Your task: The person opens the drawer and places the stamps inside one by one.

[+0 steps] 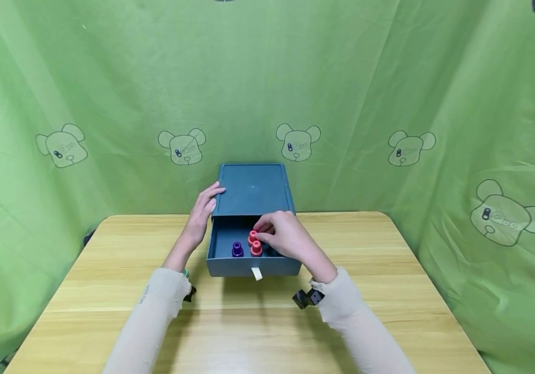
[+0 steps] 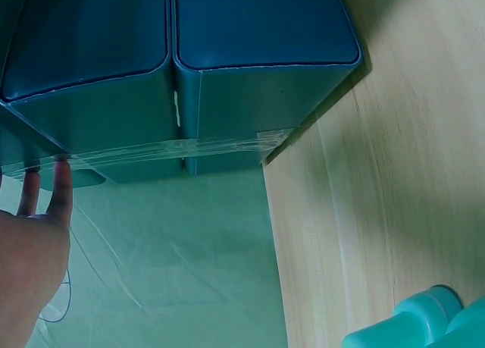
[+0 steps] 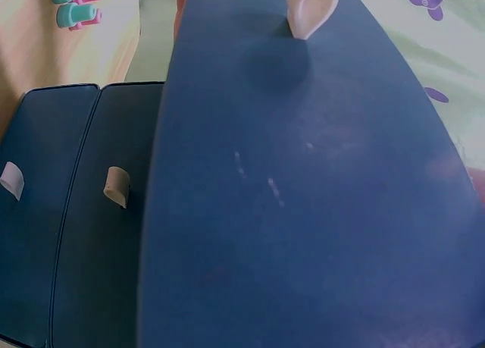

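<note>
Rear red peg (image 1: 251, 238), in drawer (image 1: 235, 267) near far edge of counter (image 1: 379, 270), pinched in your right grip (image 1: 287, 236): low lift could topple front peg (image 1: 256, 250); your left grip (image 1: 198, 215), fingers extended, touches box (image 1: 254, 188).

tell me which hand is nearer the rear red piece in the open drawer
Right. The right hand pinches the rear red piece inside the drawer; the left hand is farther off, against the left side of the blue unit.
</note>
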The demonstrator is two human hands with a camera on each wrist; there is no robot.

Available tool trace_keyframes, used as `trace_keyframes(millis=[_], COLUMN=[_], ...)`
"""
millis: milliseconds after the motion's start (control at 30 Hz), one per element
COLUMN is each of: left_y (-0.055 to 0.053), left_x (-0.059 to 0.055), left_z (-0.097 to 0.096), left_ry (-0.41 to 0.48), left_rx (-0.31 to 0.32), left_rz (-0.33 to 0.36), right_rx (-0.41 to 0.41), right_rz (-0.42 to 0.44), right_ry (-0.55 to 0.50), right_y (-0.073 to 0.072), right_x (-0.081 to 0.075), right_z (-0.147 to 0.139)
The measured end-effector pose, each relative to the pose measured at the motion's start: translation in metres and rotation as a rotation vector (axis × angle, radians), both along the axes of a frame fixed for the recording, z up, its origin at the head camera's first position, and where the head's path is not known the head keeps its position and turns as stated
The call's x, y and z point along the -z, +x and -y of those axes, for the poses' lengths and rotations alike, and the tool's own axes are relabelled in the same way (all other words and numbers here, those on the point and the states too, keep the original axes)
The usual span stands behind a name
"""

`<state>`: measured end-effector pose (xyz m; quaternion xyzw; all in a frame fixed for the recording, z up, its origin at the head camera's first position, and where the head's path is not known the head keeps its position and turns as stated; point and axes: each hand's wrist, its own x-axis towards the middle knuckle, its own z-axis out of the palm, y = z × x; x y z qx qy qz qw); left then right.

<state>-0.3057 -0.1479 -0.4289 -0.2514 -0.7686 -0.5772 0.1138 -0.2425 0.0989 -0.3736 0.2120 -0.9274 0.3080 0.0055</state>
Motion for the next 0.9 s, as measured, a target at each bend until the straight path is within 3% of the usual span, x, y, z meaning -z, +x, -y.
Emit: trace_keyframes(millis=[467,900], left_y=[0.001,0.001], left_x=[0.002,0.003], left_z=[-0.002,-0.002], left_ry=[-0.007,0.0], left_rx=[-0.006,-0.01], left_rz=[0.006,-0.006], right_rx=[-0.012,0.017], right_rz=[-0.001,-0.021], right_ry=[-0.081,-0.19], right_y=[0.004,0.023], right_x=[-0.003,-0.012], right_z=[-0.008,-0.029])
